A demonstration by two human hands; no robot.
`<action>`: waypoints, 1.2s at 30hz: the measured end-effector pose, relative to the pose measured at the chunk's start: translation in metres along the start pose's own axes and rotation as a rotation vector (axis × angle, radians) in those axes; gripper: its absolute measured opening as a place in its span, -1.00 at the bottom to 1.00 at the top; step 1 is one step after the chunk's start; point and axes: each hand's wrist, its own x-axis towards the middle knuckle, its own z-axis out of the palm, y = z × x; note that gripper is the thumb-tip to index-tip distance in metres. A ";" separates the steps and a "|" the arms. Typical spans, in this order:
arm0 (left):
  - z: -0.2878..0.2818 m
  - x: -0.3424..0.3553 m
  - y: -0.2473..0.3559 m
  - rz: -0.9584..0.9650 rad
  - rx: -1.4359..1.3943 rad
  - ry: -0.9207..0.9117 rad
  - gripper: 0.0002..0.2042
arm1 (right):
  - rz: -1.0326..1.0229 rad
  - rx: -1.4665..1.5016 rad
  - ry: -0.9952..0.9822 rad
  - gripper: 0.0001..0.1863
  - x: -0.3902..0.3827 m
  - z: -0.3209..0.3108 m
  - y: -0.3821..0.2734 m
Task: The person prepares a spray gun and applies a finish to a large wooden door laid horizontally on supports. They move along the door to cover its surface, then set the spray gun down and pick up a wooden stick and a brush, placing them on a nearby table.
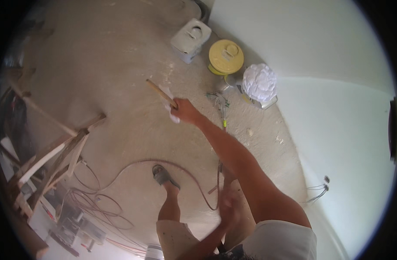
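Note:
My right hand [186,112] is stretched out over the floor and closed around a thin wooden stick [157,90]. A white piece of cloth or paper [167,97] shows beside the stick at the same hand; whether the fingers grip it too is unclear. Close to my body, my left hand [228,203] is smeared by motion, so its fingers cannot be made out. It appears near a reddish hose [187,172] that runs across the floor. To the right of my right hand, a spray gun [221,102] lies at a hose's end.
Along the right wall [333,112] stand a white canister [190,38], a yellow-lidded bucket [226,57] and a container topped with crumpled white cloth [260,82]. Wires [324,189] poke from the wall. Wooden trestles [55,164] and coiled hose [98,203] are at left.

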 end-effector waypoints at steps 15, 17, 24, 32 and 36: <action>-0.005 -0.189 0.289 -0.174 -0.704 -0.731 -0.48 | 0.546 1.404 -0.840 -0.63 -0.312 -0.046 -0.297; 0.002 -0.224 0.323 -0.055 -0.809 -0.685 -0.54 | 0.622 1.153 -0.873 -0.52 -0.322 -0.049 -0.307; -0.062 -0.193 0.333 0.114 -0.330 -0.336 -0.64 | 0.866 0.736 -0.493 -0.37 -0.364 0.007 -0.370; -0.148 -0.109 0.357 0.149 -0.798 -0.261 -0.51 | 0.342 -0.046 -0.392 -0.62 -0.414 0.015 -0.339; -0.099 -0.109 0.336 -0.069 -0.550 -0.308 -0.49 | 0.145 -0.274 -0.019 -0.64 -0.401 0.006 -0.359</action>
